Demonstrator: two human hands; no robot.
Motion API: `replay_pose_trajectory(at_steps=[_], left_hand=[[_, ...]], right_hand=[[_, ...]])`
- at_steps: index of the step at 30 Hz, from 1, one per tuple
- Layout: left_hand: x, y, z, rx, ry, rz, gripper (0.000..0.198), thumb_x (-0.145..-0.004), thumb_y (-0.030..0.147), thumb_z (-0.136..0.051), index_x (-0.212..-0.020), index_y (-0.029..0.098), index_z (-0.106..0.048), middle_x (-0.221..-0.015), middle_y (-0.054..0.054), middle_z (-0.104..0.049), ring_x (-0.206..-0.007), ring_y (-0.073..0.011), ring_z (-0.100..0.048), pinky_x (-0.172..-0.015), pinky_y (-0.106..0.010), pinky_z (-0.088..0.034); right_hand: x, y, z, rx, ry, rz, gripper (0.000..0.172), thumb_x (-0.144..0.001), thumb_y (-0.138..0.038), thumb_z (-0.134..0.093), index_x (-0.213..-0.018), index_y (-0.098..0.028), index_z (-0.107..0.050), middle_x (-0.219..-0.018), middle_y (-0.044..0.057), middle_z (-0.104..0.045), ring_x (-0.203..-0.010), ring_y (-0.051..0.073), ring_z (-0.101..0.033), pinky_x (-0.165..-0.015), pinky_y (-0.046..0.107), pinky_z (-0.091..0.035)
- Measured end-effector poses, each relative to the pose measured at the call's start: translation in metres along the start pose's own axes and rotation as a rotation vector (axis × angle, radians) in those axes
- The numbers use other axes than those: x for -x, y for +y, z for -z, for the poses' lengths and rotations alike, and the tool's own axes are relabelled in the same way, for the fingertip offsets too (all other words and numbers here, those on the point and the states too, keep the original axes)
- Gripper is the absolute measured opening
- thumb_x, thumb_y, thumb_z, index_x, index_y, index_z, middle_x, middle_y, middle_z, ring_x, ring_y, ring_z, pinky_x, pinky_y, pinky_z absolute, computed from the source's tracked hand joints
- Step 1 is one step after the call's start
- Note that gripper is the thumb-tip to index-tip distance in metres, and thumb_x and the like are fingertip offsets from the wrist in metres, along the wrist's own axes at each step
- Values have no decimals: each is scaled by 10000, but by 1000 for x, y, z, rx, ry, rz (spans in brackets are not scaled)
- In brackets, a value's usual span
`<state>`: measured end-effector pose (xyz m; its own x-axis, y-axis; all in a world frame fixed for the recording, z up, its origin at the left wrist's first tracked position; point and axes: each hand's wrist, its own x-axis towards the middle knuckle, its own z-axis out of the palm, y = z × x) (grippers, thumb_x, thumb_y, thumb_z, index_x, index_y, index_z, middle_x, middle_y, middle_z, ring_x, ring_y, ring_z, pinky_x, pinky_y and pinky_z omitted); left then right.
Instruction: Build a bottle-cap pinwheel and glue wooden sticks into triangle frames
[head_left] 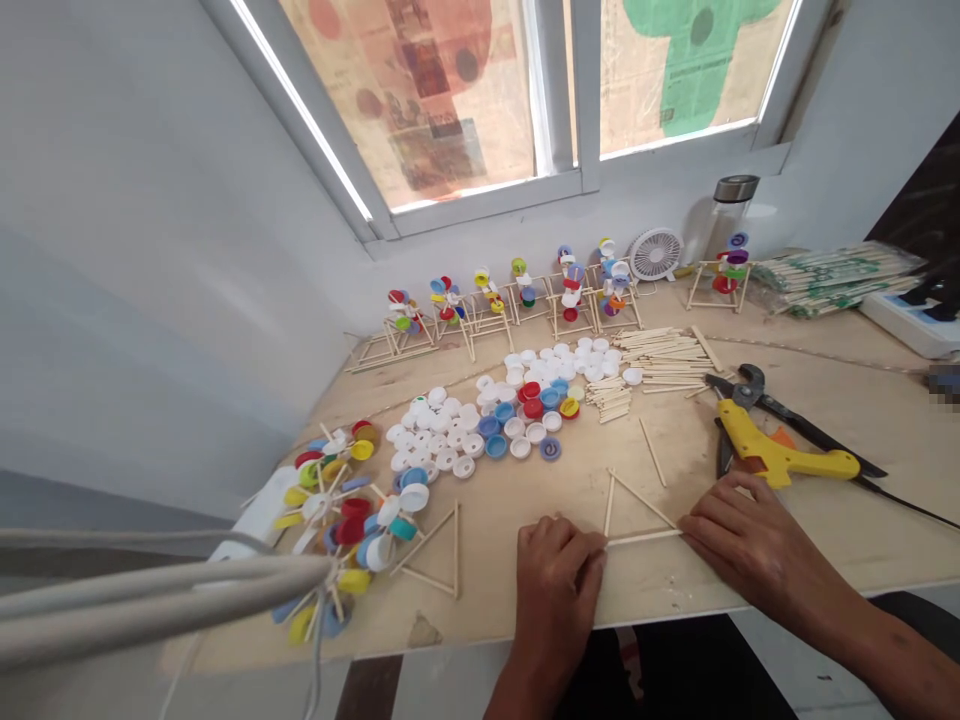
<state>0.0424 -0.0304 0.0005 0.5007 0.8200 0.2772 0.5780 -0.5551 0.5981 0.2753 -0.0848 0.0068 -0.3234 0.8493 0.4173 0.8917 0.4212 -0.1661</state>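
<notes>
At the near edge of the bench (675, 600), the left hand (559, 565) has its grip curled, fingertips pressed together on the left corner of the stick triangle (643, 537); the right hand (742, 540) lies flatter, fingers stretched, tips touching the right corner of the same triangle; whether that grip pinches the stick or only presses on it cannot be told. The stick triangle lies flat on the bench between the two hands, base toward the person, apex pointing away. A loose stick (652, 452) lies just beyond the apex; a yellow glue gun (780, 458) rests just beyond the right hand, with pliers (750, 385) behind it. To the left of the left hand lies a second triangle (435, 550); beside that, a cluster of coloured cap wheels (345, 510). Mid-bench holds a spread of bottle caps (465, 425), mostly white; a pile of cut sticks (664, 352) sits to their right. Along the far wall stands a row of cap models on stick frames (517, 295); a small fan (655, 255) and packets of sticks (832, 270) occupy the far right.
</notes>
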Motion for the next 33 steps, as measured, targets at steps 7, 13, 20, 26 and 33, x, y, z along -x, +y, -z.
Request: replay_pose_trajectory(at_steps=[7, 13, 20, 26, 33], left_hand=[[1, -3, -3, 13, 29, -15, 172, -805, 116, -560, -803, 249, -670, -716, -20, -619, -727, -184, -550, -695, -359, -374], [2, -3, -5, -9, 44, -16, 159, -798, 112, -573, -774, 239, -666, -707, -19, -608, -730, -181, -541, -688, -350, -370], [2, -5, -5, -37, 33, -49, 161, -818, 117, -546, -806, 229, -662, -718, -21, -606, -735, -183, -535, -709, -351, -371], [3, -7, -2, -51, 12, -81, 134, -840, 166, -531, -883, 216, -648, -773, -25, -620, -768, -187, -546, -748, -359, -378], [0, 4, -7, -52, 114, -150, 146, -842, 167, -537, -931, 206, -645, -834, -40, -612, -807, -186, -534, -742, -344, -384]], right_hand=[[2, 3, -5, -15, 7, 22, 240, -899, -133, -418, -728, -203, -571, -664, -2, -544, -672, 139, -486, -786, 360, -329], [3, 4, -6, -39, 22, 48, 229, -902, -139, -427, -738, -200, -574, -679, -1, -545, -673, 135, -477, -776, 355, -319], [1, -4, -2, -28, 4, -26, 247, -900, -104, -409, -728, -182, -567, -679, 5, -533, -699, 136, -441, -799, 350, -318], [-1, -4, -1, 43, 23, -32, 269, -906, -100, -404, -714, -173, -577, -666, 6, -526, -703, 128, -428, -811, 337, -318], [-2, -7, 1, 72, 23, -17, 259, -914, -126, -405, -753, -185, -599, -677, 4, -555, -709, 126, -465, -820, 340, -318]])
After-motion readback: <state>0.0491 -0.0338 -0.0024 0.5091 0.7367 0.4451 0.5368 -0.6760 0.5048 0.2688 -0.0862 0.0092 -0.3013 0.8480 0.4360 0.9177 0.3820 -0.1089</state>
